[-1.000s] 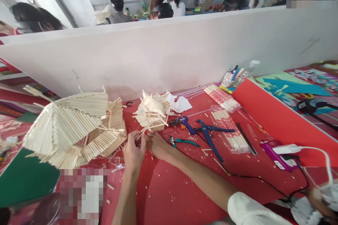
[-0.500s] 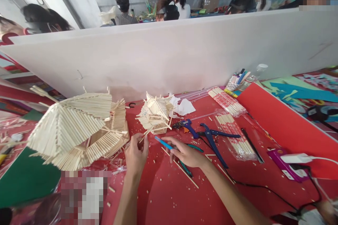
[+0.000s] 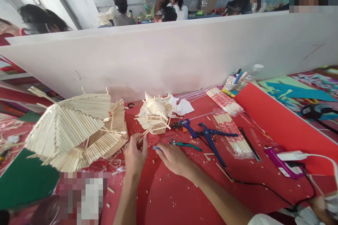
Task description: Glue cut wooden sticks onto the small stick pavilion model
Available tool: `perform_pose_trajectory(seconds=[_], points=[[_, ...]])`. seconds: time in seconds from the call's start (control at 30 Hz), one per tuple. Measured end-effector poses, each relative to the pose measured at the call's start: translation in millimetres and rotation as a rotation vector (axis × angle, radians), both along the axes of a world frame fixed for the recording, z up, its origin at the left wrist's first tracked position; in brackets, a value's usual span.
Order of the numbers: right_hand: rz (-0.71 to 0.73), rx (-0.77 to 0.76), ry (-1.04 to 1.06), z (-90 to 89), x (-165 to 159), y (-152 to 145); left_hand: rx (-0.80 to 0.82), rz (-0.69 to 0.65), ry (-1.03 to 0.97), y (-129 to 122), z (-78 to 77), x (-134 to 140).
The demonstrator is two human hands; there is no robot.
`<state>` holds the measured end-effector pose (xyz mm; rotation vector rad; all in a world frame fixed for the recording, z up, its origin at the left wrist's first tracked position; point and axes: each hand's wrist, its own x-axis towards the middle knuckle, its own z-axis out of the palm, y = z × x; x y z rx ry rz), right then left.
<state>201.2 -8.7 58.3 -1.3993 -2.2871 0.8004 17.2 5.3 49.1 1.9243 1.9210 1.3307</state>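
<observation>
My left hand (image 3: pixel 136 151) pinches thin wooden sticks (image 3: pixel 144 134) between thumb and fingers, their far ends by the front of a small stick-built pavilion (image 3: pixel 155 112). To its right, my right hand (image 3: pixel 173 158) is palm down over the red table, closed around a slim blue pen-like tool (image 3: pixel 156 147). Only that tool's end shows; the rest is under the fingers. Green-handled pliers (image 3: pixel 188 145) lie just past my right hand. A larger stick model with a wide layered roof (image 3: pixel 71 123) stands left of my left hand.
Right of the pavilion lie a blue glue gun (image 3: pixel 187 126), a blue cutter (image 3: pixel 211 137) and bagged stick bundles (image 3: pixel 233 137). Further right is a purple power strip (image 3: pixel 283 161) with cables. A white board (image 3: pixel 169 56) rises behind the table (image 3: pixel 169 204). Several people sit beyond it.
My right hand has turned palm down and shifted slightly left and down, so the blue tool is mostly covered. The pliers show more fully. My left hand holds nearly still.
</observation>
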Motion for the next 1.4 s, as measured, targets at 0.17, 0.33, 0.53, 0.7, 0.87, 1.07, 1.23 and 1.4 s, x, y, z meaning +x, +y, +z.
perform_pose_trajectory(seconds=[0.17,0.33,0.53,0.7,0.87,1.07,1.23,1.4], points=[[0.025,0.066,-0.306,-3.4,-17,7,0.036,-0.011,0.013,1,-0.7,-1],[0.095,0.062,-0.403,-9.2,-28,12,0.053,-0.019,0.009,1,0.3,0],[0.176,-0.044,-0.422,0.4,-23,6,0.049,-0.026,-0.013,0,3.4,1],[0.294,-0.083,-0.194,23.5,12,4,0.037,-0.028,-0.036,-1,4.4,1],[0.345,-0.278,0.062,46.5,39,21,0.044,-0.010,-0.022,0,1.6,-1],[0.345,-0.594,0.764,57.1,50,43,0.014,0.008,-0.018,0,0.7,-4],[0.417,-0.530,0.934,59.3,44,48,0.042,-0.006,-0.031,1,0.8,-4],[0.219,-0.004,0.669,57.0,19,53,0.051,-0.031,-0.030,0,3.1,-3]])
